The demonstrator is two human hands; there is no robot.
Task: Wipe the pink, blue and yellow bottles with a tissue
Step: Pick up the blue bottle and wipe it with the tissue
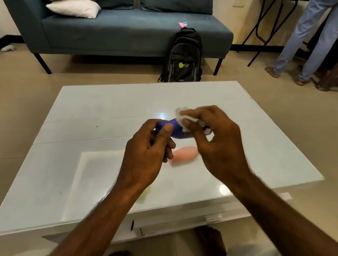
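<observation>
Over a white table (77, 142), a person's left hand (145, 153) curls fingers and thumb around a blue bottle (175, 133) held on its side, while the right hand (218, 143) pinches a crumpled tissue (183, 116) against its upper side. The pink bottle (185, 155) lies on the table at 6 o'clock from the blue one; the yellow bottle (144, 193) (mostly hidden by the left wrist) shows at 7 o'clock. A black backpack (183, 61) stands at 12 o'clock.
</observation>
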